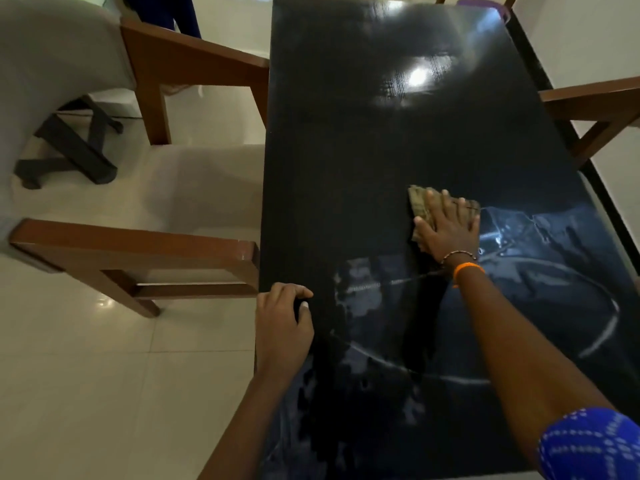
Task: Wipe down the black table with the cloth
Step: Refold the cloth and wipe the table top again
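Glossy black table (398, 133) (wet streaks), pale tiled floor (86, 393)

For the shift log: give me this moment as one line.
right hand: pressing flat on folded tan cloth, mid-table | left hand: gripping left edge of glossy black table | streaks on near half

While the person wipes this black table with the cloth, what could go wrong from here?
1. The folded tan cloth lies under the flat right hand, not gripped; it may slip out or bunch up.
2. The glossy black table shows streaks only near the person; the far half could be missed or need a long reach.
3. The left hand grips the table's left edge beside the brown wooden chair, which a sideways step might bump.
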### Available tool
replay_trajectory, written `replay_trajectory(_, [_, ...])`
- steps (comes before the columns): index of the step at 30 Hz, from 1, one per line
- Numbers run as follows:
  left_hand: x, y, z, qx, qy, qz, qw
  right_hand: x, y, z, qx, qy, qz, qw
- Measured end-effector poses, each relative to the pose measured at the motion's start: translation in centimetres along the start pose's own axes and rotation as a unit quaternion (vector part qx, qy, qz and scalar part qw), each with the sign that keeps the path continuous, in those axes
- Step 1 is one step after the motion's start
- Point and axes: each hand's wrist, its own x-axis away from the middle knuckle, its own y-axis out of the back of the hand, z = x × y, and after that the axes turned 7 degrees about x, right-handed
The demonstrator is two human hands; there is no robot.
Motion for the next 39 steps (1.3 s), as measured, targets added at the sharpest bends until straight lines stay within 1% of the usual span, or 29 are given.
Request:
replay_trajectory(3, [1.1,0.5,0.6,0.015,0.009,-0.008,1.0,1.1,-0.3,0.8,-0.025,-0.051,0.021,0.998])
replay_trajectory(5, [1.8,0.8,1.0,0.021,0.02,-0.015,0.999,2.6,-0.7,3.7,-0.025,-0.041,0.009,0.999])
replay_trajectory(8, [2.8,1.2,1.4,0.038,0.025,-0.017,0.999,6.2,-1.3,9.8,-0.008,0.048,-0.01,0.999])
replay_trajectory(10, [3.4,1.4,1.6,0.049,0.025,-0.011,0.998,9.0,-1.6,14.4,-0.005,0.134,0.0,0.991])
replay_trajectory(12, [4.0,1.7,2.0,0.045,0.026,-0.015,0.999,12.0,-2.0,18.5,0.003,0.238,0.005,0.971])
replay_trajectory(14, [4.6,2.0,2.4,0.034,0.035,-0.025,0.998,14.2,-2.4,20.4,0.029,0.322,0.002,0.946])
replay_trajectory(16, [5.1,2.1,2.8,0.023,0.042,-0.028,0.998,14.5,-2.6,19.9,0.046,0.351,-0.007,0.935])
replay_trajectory(18, [5.6,2.0,2.9,0.015,0.036,-0.019,0.999,13.9,-2.6,17.8,0.038,0.346,-0.015,0.937])
replay_trajectory(21, [5.6,1.4,2.5,0.013,0.018,-0.003,1.0,12.6,-2.3,12.5,0.029,0.288,-0.016,0.957])
replay_trajectory(23, [5.4,0.7,1.9,0.013,0.009,0.011,1.0,11.6,-2.2,7.9,0.045,0.224,-0.012,0.974])
replay_trajectory(26, [5.3,-0.4,1.1,-0.012,-0.008,0.032,0.999,9.8,-1.9,0.4,0.046,0.089,-0.01,0.995])
replay_trajectory(28, [5.6,-0.9,0.7,-0.02,-0.016,0.04,0.999,8.5,-1.3,-3.8,0.02,0.005,0.026,0.999])
replay_trajectory(30, [5.7,-1.3,0.6,-0.019,-0.016,0.041,0.999,7.7,-0.8,-5.6,-0.01,-0.054,0.076,0.996])
replay_trajectory(32, [5.8,-1.6,0.5,-0.014,-0.016,0.037,0.999,7.8,-0.8,-4.7,-0.032,-0.093,0.083,0.992])
replay_trajectory(33, [5.9,-1.6,0.5,-0.011,-0.015,0.037,0.999,8.3,-0.8,-3.4,-0.042,-0.099,0.074,0.992])
replay_trajectory(34, [6.0,-1.6,0.4,-0.009,-0.014,0.036,0.999,8.9,-0.9,-1.9,-0.043,-0.086,0.063,0.993])
replay_trajectory(37, [6.4,-1.7,0.2,-0.017,-0.004,0.038,0.999,11.7,-1.3,3.1,-0.009,0.004,0.052,0.999])
replay_trajectory(39, [6.4,-1.8,-0.1,-0.027,0.002,0.035,0.999,13.5,-1.6,6.4,0.002,0.073,0.054,0.996])
